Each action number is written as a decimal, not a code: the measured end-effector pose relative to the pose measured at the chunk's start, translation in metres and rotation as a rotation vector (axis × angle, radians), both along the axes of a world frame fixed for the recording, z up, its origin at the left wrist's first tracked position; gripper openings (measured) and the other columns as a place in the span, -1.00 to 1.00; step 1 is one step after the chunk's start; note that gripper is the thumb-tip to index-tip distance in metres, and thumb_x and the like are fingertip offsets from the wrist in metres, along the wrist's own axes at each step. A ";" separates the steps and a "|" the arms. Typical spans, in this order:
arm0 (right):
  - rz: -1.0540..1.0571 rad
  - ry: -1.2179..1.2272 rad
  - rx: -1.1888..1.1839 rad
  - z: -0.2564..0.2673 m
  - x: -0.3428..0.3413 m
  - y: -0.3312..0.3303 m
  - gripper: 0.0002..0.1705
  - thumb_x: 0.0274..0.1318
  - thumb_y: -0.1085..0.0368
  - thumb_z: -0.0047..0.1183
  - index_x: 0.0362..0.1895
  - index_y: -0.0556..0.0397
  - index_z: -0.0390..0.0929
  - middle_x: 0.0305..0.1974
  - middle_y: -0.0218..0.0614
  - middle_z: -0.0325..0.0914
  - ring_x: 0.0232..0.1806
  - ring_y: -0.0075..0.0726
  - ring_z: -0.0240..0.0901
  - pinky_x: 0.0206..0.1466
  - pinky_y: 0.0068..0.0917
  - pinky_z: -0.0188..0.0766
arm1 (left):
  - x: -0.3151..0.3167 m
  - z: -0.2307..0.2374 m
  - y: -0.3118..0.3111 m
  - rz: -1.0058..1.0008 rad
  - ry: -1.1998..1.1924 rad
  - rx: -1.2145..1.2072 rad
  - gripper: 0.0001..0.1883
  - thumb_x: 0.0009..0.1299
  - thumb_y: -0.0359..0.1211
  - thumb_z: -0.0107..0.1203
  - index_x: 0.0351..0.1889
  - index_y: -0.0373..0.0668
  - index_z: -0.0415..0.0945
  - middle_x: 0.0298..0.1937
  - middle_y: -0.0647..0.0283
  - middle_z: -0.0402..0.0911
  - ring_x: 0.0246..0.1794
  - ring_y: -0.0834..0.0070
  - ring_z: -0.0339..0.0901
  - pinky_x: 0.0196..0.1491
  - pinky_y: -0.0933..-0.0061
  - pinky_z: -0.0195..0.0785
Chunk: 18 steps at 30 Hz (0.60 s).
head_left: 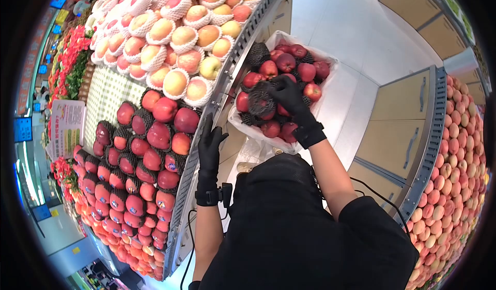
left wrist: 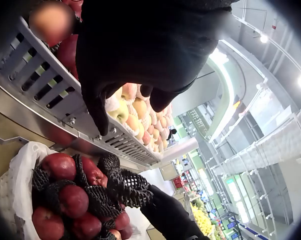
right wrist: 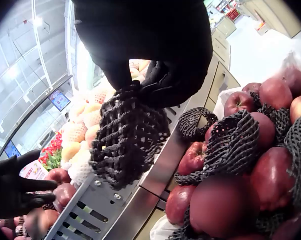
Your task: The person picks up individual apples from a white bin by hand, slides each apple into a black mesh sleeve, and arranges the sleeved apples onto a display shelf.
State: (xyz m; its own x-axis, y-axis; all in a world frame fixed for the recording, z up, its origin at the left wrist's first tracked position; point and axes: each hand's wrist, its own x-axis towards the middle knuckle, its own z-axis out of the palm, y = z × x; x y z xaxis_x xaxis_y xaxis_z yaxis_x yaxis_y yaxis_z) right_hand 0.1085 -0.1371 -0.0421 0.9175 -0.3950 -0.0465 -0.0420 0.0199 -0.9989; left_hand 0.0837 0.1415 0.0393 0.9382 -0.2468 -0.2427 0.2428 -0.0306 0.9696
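My right hand pinches the top of a black foam fruit net between thumb and fingers. The net hangs over the box of red apples; light shows through its mesh and no apple is visible inside. In the head view my left hand is at the display stand's slatted edge, next to netted red apples, fingers extended and holding nothing. Both hands wear black gloves. In the left wrist view more apples lie in the box among other black nets.
The box has a white plastic liner and stands on the aisle side of the stand. Peaches in white foam nets fill the upper display. A second fruit stand with cabinet doors below lies across the aisle. Cables hang by both arms.
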 end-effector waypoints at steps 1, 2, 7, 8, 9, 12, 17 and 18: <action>0.016 -0.031 0.069 0.008 -0.006 0.004 -0.67 -0.10 0.23 0.33 -0.25 0.12 0.58 -0.39 -0.34 0.58 -0.31 -0.44 0.51 -0.17 -0.47 0.45 | 0.003 -0.002 -0.005 -0.057 0.029 -0.007 -0.37 0.45 -0.43 -0.01 0.48 -0.14 0.06 0.47 0.19 0.13 0.35 0.37 0.24 0.18 0.27 0.41; 0.082 -0.027 0.006 0.009 -0.011 0.004 -0.68 -0.10 0.24 0.33 -0.26 0.12 0.58 -0.39 -0.36 0.58 -0.31 -0.46 0.50 -0.18 -0.47 0.45 | 0.003 -0.003 -0.012 -0.101 0.034 -0.020 -0.40 0.48 -0.42 -0.04 0.48 -0.14 0.07 0.47 0.21 0.14 0.35 0.40 0.24 0.20 0.28 0.39; 0.331 -0.008 -0.012 -0.006 -0.013 0.015 -0.72 -0.08 0.29 0.32 -0.28 0.13 0.57 -0.41 -0.39 0.56 -0.34 -0.53 0.48 -0.20 -0.47 0.45 | 0.008 -0.015 -0.032 -0.256 0.127 -0.080 -0.52 0.53 -0.37 -0.08 0.41 -0.16 0.21 0.39 0.23 0.28 0.27 0.44 0.34 0.19 0.36 0.40; 0.332 0.000 -0.016 -0.013 -0.013 0.012 -0.73 -0.07 0.30 0.31 -0.28 0.13 0.57 -0.41 -0.39 0.57 -0.33 -0.53 0.49 -0.21 -0.48 0.46 | 0.008 -0.018 -0.034 -0.245 0.116 -0.080 -0.54 0.51 -0.36 -0.02 0.36 -0.18 0.28 0.27 0.21 0.39 0.18 0.47 0.41 0.16 0.40 0.40; 0.333 0.014 -0.019 -0.011 -0.017 0.010 -0.75 -0.07 0.31 0.30 -0.29 0.13 0.57 -0.40 -0.39 0.57 -0.33 -0.53 0.49 -0.22 -0.48 0.46 | 0.005 -0.019 -0.038 -0.235 0.112 -0.081 -0.56 0.48 -0.35 0.03 0.31 -0.20 0.36 0.16 0.19 0.50 0.10 0.50 0.47 0.13 0.45 0.41; 0.373 0.058 0.090 -0.001 -0.027 0.010 -0.78 -0.02 0.30 0.27 -0.30 0.12 0.57 -0.40 -0.41 0.57 -0.35 -0.55 0.50 -0.26 -0.52 0.46 | 0.001 -0.031 -0.037 -0.219 0.074 -0.019 -0.63 0.50 -0.36 -0.01 0.24 -0.24 0.42 0.17 0.18 0.50 0.04 0.48 0.51 0.03 0.43 0.48; 0.402 0.228 0.264 0.007 -0.024 0.005 -0.84 0.11 0.27 0.17 -0.31 0.10 0.60 -0.43 -0.45 0.56 -0.39 -0.61 0.46 -0.32 -0.55 0.43 | -0.008 -0.038 -0.021 -0.037 0.053 0.114 -0.66 0.46 -0.44 0.00 0.17 -0.35 0.45 0.11 0.12 0.54 0.06 0.43 0.51 0.06 0.43 0.46; 0.363 0.275 0.275 0.013 -0.022 -0.002 -0.84 0.12 0.26 0.16 -0.30 0.10 0.60 -0.44 -0.45 0.57 -0.40 -0.60 0.46 -0.33 -0.55 0.43 | -0.010 -0.034 -0.017 -0.016 0.060 0.124 -0.65 0.46 -0.44 0.00 0.18 -0.35 0.45 0.12 0.11 0.54 0.08 0.43 0.50 0.06 0.43 0.46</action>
State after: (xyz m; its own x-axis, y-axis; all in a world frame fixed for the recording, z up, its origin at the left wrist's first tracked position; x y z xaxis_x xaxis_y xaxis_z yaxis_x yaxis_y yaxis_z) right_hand 0.0860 -0.1390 -0.0293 0.9324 0.0059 -0.3615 -0.3542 0.2147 -0.9102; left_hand 0.0735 0.1243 0.0050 0.9172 -0.2263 -0.3279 0.2989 -0.1533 0.9419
